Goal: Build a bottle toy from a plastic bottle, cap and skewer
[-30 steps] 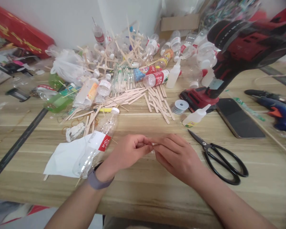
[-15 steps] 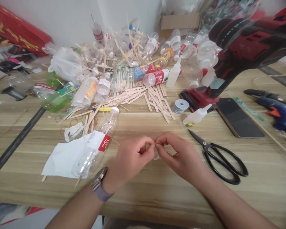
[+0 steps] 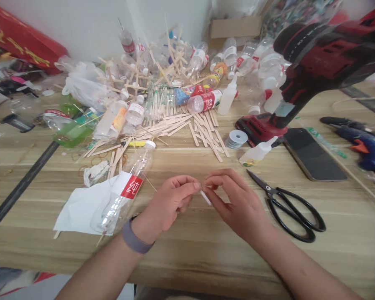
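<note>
My left hand (image 3: 171, 200) is closed in a pinch, thumb against the bent fingers, in front of me over the table. My right hand (image 3: 234, 200) faces it, thumb and fingers brought together at the same spot. A small, thin white piece (image 3: 205, 197) slants down between the fingertips; it looks like a disc seen edge-on, but its kind is unclear. Just left of my left hand lies a clear plastic bottle (image 3: 112, 208) with a red label, a thin stick near its base. Black-handled scissors (image 3: 287, 204) rest to the right of my right hand.
Wooden craft sticks (image 3: 175, 123) lie heaped behind, among many plastic bottles. A wire spool (image 3: 236, 138), a glue bottle (image 3: 258, 153), a red cordless drill (image 3: 300, 79), a phone (image 3: 314, 154) and a glue gun (image 3: 365, 143) stand or lie to the right. White paper (image 3: 71, 212) lies under the bottle.
My left wrist has turned, so the watch face no longer shows. The white piece between my fingertips has come into clearer view. The bottle has rolled slightly, shifting its red label.
</note>
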Tool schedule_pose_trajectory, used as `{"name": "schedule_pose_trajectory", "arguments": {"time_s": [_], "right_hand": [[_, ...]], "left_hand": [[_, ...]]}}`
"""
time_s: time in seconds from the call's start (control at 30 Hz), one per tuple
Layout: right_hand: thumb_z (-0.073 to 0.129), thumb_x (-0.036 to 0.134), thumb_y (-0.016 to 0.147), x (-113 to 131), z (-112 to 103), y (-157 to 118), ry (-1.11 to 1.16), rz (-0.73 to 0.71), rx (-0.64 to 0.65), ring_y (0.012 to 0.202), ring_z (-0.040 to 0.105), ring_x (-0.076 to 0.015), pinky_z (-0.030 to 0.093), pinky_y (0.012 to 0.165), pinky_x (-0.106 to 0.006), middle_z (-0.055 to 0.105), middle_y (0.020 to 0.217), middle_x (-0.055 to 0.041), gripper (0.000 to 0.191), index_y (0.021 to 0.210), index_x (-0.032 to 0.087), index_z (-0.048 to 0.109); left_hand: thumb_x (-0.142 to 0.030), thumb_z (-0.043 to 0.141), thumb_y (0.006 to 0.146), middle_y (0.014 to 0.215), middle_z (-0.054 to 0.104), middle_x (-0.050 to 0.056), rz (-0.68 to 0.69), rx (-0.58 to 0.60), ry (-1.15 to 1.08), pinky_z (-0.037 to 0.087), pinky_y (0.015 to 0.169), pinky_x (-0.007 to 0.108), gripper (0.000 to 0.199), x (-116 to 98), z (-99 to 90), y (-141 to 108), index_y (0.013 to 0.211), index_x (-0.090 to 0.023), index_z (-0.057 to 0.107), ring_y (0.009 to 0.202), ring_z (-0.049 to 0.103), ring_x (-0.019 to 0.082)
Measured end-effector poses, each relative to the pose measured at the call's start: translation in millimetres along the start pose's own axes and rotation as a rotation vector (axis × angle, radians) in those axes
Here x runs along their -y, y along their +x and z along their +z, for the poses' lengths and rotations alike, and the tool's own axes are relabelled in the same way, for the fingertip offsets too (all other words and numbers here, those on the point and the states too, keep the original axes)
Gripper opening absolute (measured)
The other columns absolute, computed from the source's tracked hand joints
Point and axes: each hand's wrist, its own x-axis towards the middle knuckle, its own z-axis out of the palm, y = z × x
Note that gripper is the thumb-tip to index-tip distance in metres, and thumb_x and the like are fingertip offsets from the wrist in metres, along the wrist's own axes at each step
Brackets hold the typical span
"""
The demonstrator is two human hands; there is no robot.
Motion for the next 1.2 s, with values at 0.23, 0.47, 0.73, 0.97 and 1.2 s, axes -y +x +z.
{"name": "schedule_pose_trajectory", "arguments": {"time_s": [0.23, 0.47, 0.73, 0.97, 1.2], "right_hand": [[0.054, 0.009, 0.088, 1.8, 1.1, 0.1, -0.014, -0.07, -0.029, 0.08, 0.065, -0.0185, 0.049, 0.072, -0.033, 0.069, 0.086, -0.0064, 0.012, 0.09, 0.019, 0.06], [0.056, 0.008, 0.086, -0.2, 5.2, -0.3, -0.085, -0.105, -0.034, 0.073, 0.065, -0.0167, 0.046, 0.069, -0.032, 0.069, 0.079, -0.0031, 0.012, 0.083, 0.02, 0.058], [0.054, 0.011, 0.087, 0.1, 0.5, -1.0, -0.106, -0.035, -0.068, 0.082, 0.065, -0.0195, 0.048, 0.072, -0.034, 0.068, 0.087, -0.0073, 0.01, 0.089, 0.02, 0.058], [0.06, 0.015, 0.085, 1.4, 0.3, -2.0, -0.124, -0.069, -0.065, 0.08, 0.066, -0.0195, 0.048, 0.071, -0.035, 0.068, 0.088, -0.0076, 0.006, 0.087, 0.02, 0.062], [0.058, 0.015, 0.086, -0.9, 0.2, -1.1, -0.027, 0.08, 0.003, 0.082, 0.066, -0.0188, 0.052, 0.068, -0.032, 0.065, 0.09, -0.0066, 0.009, 0.083, 0.021, 0.063]], "left_hand": [[-0.033, 0.066, 0.076, 0.045, 0.034, -0.01, 0.086, -0.095, 0.085, 0.015, 0.041, 0.022, 0.018, 1.5, 3.2, -2.2, 0.071, -0.017, 0.06, 0.042, 0.023, 0.005], [-0.029, 0.062, 0.078, 0.052, 0.041, -0.008, 0.175, -0.146, 0.271, 0.02, 0.046, 0.022, 0.016, 4.2, 6.1, -3.0, 0.07, -0.016, 0.061, 0.049, 0.03, 0.006], [-0.031, 0.059, 0.077, 0.046, 0.032, -0.01, 0.053, -0.121, 0.123, 0.015, 0.042, 0.023, 0.016, 7.3, 3.9, 0.0, 0.068, -0.018, 0.056, 0.043, 0.022, 0.006], [-0.033, 0.062, 0.077, 0.047, 0.032, -0.01, 0.06, -0.145, 0.106, 0.016, 0.042, 0.023, 0.019, 6.0, 4.3, 1.4, 0.068, -0.018, 0.056, 0.044, 0.023, 0.006], [-0.032, 0.062, 0.079, 0.055, 0.043, -0.008, 0.172, -0.167, 0.284, 0.021, 0.047, 0.023, 0.017, 3.6, 6.8, -3.5, 0.072, -0.017, 0.062, 0.05, 0.03, 0.006]]}}
